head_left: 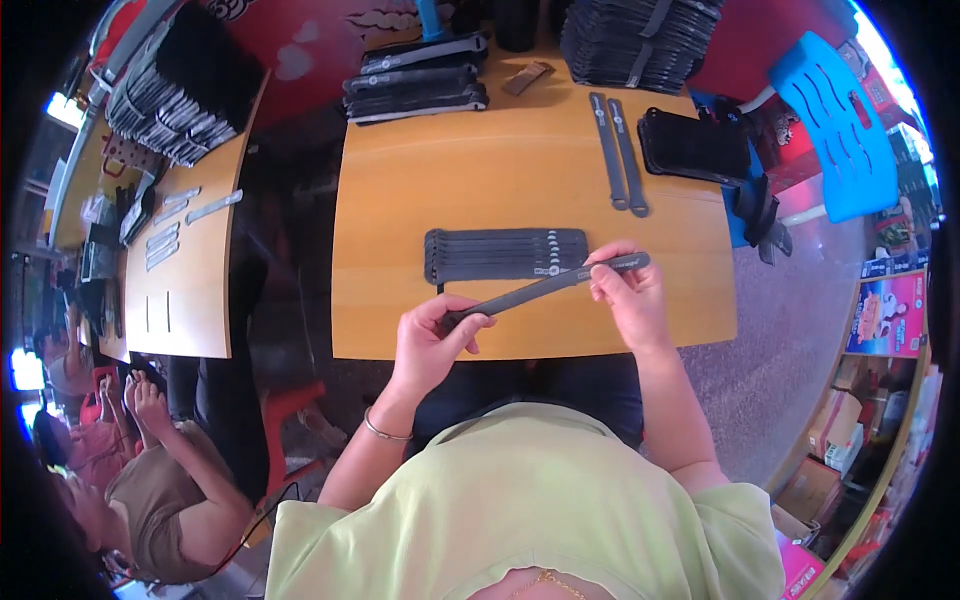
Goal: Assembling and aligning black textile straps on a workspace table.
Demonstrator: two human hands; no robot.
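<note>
Between my two hands stretches a dark grey flat strap (540,290), tilted so that its right end is higher. My left hand (428,342) is closed on its lower end, and my right hand (632,300) pinches it near the upper end, which carries small pale print. Just beyond it on the wooden table (470,185) lies a neat row of similar straps (495,252), side by side, with loop-like ends at the left. Two more straps (620,150) lie lengthwise farther off to the right.
Strap stacks (420,82) and a taller bundled pile (640,45) stand at the far edge, with a small brown piece (527,77) between. A black pouch-like stack (693,145) sits at right near a blue chair (838,125). People work at left by another table (190,290).
</note>
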